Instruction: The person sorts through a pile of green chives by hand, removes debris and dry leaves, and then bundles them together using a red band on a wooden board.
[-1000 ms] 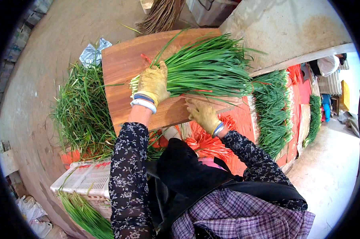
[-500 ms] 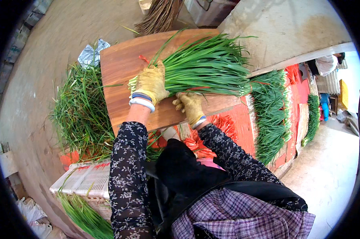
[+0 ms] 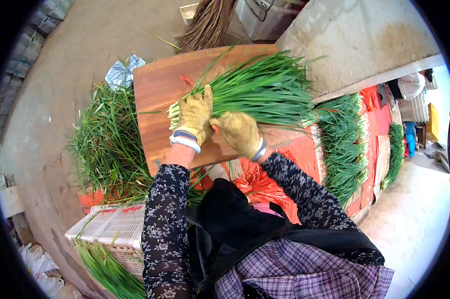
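Observation:
A bunch of green chives (image 3: 265, 89) lies across a wooden board (image 3: 152, 99), pale stem ends to the left and leaves spreading right. My left hand (image 3: 195, 113), in a yellowed glove, is closed around the bunch near the stem ends. Close beside it, below the bunch, my gloved right hand (image 3: 239, 133) has its fingers pinched together. A bit of red tie (image 3: 215, 129) shows at those fingertips. The other red end (image 3: 186, 80) sticks out above my left hand; the part between is hidden under the bunch and glove.
Left of the board is a heap of loose greens (image 3: 108, 139), with crumpled silver foil (image 3: 123, 72) above it. Red strips (image 3: 262, 187) lie below the board. Rows of chive bunches (image 3: 342, 149) lie at right. A white crate (image 3: 110, 226) stands lower left, a broom (image 3: 207, 22) at the back.
My right hand has moved left along the lower edge of the bunch to my left hand, with the red tie at its fingertips. My left hand keeps its hold.

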A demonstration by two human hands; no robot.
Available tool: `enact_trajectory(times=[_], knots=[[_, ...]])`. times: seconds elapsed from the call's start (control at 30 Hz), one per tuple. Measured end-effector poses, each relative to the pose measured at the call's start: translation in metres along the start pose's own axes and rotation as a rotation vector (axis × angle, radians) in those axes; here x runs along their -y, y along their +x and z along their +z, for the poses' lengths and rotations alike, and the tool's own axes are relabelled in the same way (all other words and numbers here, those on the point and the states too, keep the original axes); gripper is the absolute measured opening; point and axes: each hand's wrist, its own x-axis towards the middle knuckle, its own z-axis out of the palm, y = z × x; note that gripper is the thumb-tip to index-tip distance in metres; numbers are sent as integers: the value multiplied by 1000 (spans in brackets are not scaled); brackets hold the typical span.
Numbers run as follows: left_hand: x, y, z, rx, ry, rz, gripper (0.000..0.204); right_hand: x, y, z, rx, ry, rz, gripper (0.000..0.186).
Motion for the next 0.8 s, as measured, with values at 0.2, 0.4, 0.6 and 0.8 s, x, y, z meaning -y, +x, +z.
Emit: enact_trajectory(times=[0.2,0.4,0.6,0.8], knots=[[7,8,0,-132,-430,22,69,-48,56,-1,-60,153,51,23],[67,79,-10,-89,-380,-493,30,-49,50,18,62,291,70,25],[34,108,2,105,-462,-678,35,-57,43,11,84,380,170,24],[37,104,2,-92,-666,-450,30,-58,46,9,-5,203,-76,9]])
